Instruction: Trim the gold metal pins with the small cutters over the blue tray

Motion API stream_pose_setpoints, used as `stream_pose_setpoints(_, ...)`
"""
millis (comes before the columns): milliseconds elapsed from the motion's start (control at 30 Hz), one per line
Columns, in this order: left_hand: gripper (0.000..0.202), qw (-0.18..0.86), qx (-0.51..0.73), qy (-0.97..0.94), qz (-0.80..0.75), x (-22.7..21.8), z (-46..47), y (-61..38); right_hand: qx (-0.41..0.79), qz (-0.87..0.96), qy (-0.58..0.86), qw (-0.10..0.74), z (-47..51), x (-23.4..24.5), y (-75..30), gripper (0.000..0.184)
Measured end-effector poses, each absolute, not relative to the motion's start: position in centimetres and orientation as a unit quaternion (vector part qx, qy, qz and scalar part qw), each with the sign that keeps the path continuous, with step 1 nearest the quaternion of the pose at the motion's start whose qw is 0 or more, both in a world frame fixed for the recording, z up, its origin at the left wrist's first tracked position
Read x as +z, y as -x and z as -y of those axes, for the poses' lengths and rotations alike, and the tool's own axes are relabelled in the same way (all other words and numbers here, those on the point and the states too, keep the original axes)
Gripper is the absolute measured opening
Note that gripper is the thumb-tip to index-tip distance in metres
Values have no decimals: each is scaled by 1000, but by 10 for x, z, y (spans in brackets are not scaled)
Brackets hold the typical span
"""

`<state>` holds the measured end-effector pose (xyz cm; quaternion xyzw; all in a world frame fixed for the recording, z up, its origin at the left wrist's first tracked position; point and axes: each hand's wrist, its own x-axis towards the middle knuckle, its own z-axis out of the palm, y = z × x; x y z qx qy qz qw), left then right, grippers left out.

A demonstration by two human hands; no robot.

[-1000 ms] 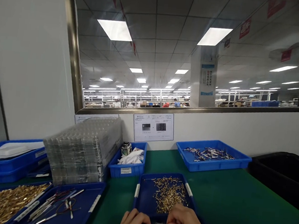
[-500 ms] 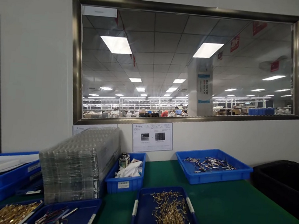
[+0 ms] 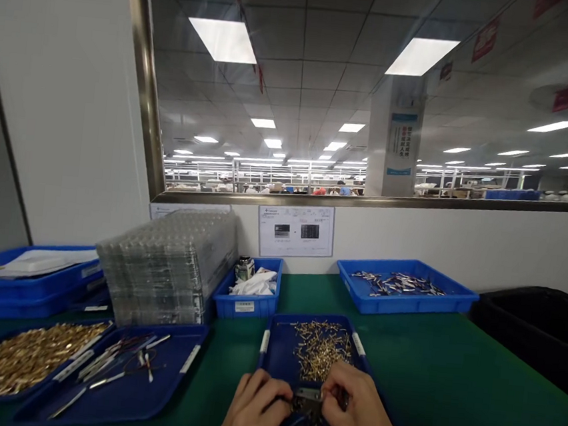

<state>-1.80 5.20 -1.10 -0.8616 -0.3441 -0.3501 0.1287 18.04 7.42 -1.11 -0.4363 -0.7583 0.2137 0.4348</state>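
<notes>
My left hand [image 3: 255,412] is closed around a pair of pliers [image 3: 308,395] with dark handles, over the near part of a dark blue tray [image 3: 279,343]. My right hand [image 3: 359,408] is pinched at the plier jaws; what lies between its fingertips is too small to make out. Small gold-coloured metal pins [image 3: 321,350] are heaped in the tray just beyond both hands. More small metal pieces lie below the pliers, partly hidden by the hands.
To the left stand a tray of gold parts [image 3: 24,355], a tray with wired pieces [image 3: 146,394] and stacked clear plastic trays [image 3: 156,288]. A small blue bin [image 3: 247,306] sits behind. A blue tray of metal pieces [image 3: 406,305] and a black-lined bin [image 3: 528,337] are right.
The view has tipped downward, so the tabletop shows higher in the picture. Both hands, barely visible before at the bottom edge, now show with the pliers.
</notes>
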Motion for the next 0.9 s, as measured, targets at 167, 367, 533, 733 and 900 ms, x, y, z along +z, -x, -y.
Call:
stream_pose_setpoints(167,9,3,-338,826,451,-5,-45,8,339,713,427,441,-81,-12,-180,10)
stream_pose_setpoints(367,11,-37,-323,832,449,-3,-41,5,302,760,420,394,-78,-10,-188,11)
stream_pose_setpoints(533,5,41,-297,868,397,0,-35,8,88,853,415,304,-68,-2,-194,14)
stream_pose_setpoints(733,8,145,-264,901,311,-7,-38,10,-9,873,399,280,-68,-7,-189,15)
stream_pose_setpoints(900,4,75,-290,871,389,-2,-36,9,182,829,429,308,-73,2,-192,15)
